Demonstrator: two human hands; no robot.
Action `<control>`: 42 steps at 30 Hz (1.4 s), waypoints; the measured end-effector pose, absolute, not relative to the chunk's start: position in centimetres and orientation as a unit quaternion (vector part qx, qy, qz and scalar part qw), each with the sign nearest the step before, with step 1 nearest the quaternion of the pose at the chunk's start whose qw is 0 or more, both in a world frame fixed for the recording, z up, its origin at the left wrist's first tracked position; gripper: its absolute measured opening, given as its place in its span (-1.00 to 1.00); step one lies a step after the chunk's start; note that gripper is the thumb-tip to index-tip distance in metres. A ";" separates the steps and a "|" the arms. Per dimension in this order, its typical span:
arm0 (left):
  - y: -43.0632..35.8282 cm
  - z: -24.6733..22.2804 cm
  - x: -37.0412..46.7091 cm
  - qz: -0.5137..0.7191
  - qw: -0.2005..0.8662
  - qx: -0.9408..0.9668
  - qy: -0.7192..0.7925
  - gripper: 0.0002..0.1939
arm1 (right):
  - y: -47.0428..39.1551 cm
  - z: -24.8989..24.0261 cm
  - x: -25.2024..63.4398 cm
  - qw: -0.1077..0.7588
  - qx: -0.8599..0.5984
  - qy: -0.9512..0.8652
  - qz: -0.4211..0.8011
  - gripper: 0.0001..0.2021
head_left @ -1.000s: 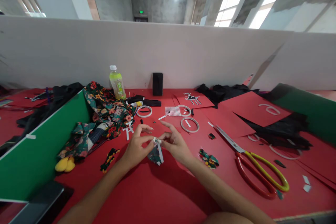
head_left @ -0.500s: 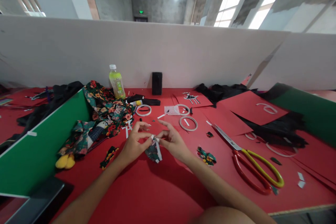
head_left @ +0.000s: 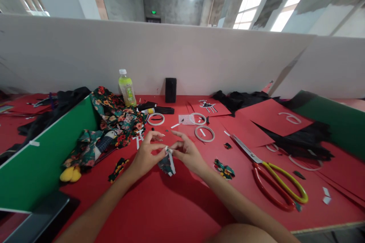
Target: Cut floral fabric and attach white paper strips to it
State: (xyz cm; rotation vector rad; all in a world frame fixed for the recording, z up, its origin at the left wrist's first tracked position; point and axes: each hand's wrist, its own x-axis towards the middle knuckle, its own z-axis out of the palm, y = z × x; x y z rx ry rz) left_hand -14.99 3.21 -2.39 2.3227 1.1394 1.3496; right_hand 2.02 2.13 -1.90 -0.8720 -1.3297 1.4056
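Both my hands meet over the middle of the red table. Between thumb and fingers, my left hand (head_left: 147, 156) pinches the top left of a small dark floral fabric piece (head_left: 164, 167). On the piece's other side, my right hand (head_left: 188, 154) grips its top edge close to a white tape strip (head_left: 172, 162) that runs down the cloth. The fabric hangs below my fingertips, just above the red surface. A floral scrap (head_left: 118, 169) lies left of my left wrist, and another floral scrap (head_left: 224, 169) rests right of my right forearm.
Large scissors (head_left: 268, 174) with red and yellow handles lie at right. Tape rolls (head_left: 204, 134), a pearl sheet (head_left: 186, 119) and a black phone-like object (head_left: 170, 90) are ahead. Bunched floral cloth (head_left: 116, 117) and a bottle (head_left: 127, 89) stand left, beside a green divider (head_left: 51, 148).
Almost nothing differs. My fingertips have shifted very slightly at the top of the fabric piece, and both hands keep their pinch on it.
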 end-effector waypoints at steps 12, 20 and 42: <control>2.9 -1.9 -15.0 0.460 0.099 0.802 0.368 -0.88 | 1.9 -1.3 2.0 0.484 -0.371 -0.533 0.586 -0.50; 3.1 -1.6 -15.1 0.470 0.053 0.796 0.377 -0.88 | 1.9 -1.4 1.9 0.486 -0.364 -0.521 0.600 -0.50; 2.7 -1.6 -15.2 0.438 0.029 0.834 0.336 -0.88 | 2.0 -1.5 2.0 0.474 -0.374 -0.532 0.593 -0.52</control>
